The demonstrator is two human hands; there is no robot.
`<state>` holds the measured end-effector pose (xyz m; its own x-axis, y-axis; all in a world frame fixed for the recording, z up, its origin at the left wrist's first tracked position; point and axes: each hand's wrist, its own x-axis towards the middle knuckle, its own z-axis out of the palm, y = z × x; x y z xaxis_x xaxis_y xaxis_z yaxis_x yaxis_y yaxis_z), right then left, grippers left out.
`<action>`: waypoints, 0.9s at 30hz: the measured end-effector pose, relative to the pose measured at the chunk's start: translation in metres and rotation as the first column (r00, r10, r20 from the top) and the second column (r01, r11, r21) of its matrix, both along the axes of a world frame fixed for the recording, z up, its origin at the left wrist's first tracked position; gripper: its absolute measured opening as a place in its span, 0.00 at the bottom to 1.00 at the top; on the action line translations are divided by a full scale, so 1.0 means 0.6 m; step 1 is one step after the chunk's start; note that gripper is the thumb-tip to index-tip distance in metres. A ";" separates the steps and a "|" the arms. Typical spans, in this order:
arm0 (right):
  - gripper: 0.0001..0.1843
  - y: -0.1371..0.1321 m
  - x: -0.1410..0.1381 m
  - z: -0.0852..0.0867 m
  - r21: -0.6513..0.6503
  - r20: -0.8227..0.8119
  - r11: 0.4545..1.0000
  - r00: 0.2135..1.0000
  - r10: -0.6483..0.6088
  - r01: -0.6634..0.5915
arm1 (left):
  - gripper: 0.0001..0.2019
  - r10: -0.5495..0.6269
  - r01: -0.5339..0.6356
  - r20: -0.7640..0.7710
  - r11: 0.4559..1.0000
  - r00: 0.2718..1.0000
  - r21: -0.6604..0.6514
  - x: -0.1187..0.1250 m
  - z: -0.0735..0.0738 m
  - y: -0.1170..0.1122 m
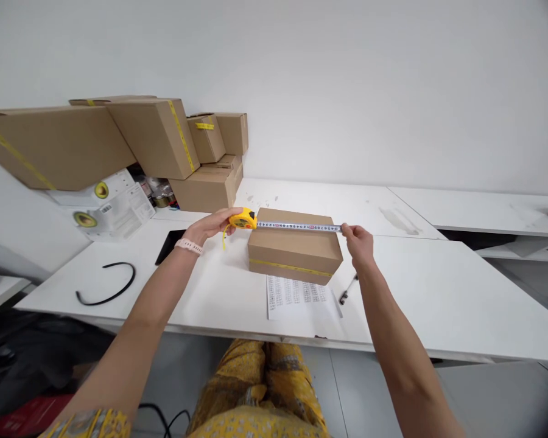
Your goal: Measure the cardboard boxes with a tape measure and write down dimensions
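A brown cardboard box (295, 250) with a yellow tape stripe lies on the white table (438, 292). My left hand (210, 226) grips the yellow tape measure case (243, 219) at the box's left top edge. The white blade (296, 226) runs across the box's top. My right hand (358, 242) pinches the blade's end at the box's right edge. A pale watch band sits on my left wrist.
A printed sheet (299, 296) and a pen (347, 292) lie in front of the box. A black curved band (107, 286) and a dark tablet (168, 246) rest at the left. Stacked cardboard boxes (164, 143) stand at the back left against the wall.
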<state>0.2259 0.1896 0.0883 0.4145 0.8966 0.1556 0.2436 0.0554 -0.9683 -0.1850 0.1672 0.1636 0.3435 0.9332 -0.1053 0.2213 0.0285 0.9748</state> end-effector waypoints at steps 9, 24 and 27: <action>0.18 0.067 -0.049 0.094 -0.107 0.218 0.904 0.877 0.428 -0.414 | 0.31 -0.171 0.379 0.548 0.878 0.819 -0.292 0.221 -0.106 -0.257; 0.19 0.081 -0.109 0.086 -0.317 0.446 0.871 0.751 0.487 -0.376 | 0.31 0.078 0.113 0.467 0.923 0.881 -0.368 0.302 -0.107 -0.240; 0.20 0.086 -0.109 0.088 -0.346 0.499 0.859 0.702 0.508 -0.376 | 0.31 0.108 0.100 0.475 0.915 0.873 -0.391 0.319 -0.101 -0.248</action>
